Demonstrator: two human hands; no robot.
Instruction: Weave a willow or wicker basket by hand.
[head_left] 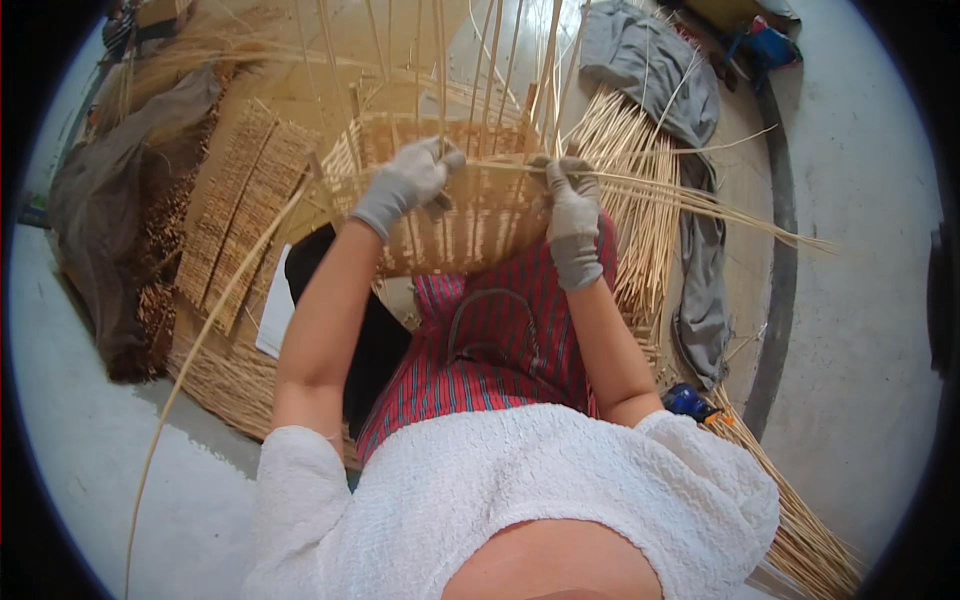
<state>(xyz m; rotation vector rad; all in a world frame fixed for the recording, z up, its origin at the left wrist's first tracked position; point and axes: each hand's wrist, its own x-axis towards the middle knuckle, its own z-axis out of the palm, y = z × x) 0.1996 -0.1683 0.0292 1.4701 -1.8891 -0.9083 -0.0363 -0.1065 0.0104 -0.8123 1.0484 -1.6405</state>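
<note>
A partly woven cane basket (480,225) rests tilted over my lap, its tall upright stakes (490,75) rising from the far rim. My left hand (418,175), in a grey-white glove, is closed at the rim around a pale cane strand. Its fingertips are partly hidden. At the right end of the same rim my right hand (573,200), gloved too, pinches a few long canes (710,205) under its thumb; their loose ends stick out to the right. Another long cane (205,335) curves from the basket's left side down to the lower left.
Flat woven panels (245,200) and dark cloth (95,210) lie at the left. On the right, a thick bundle of canes (640,225) is partly under grey cloth (650,65). A blue bottle-like object (688,402) sits by my right elbow, near more canes (790,510).
</note>
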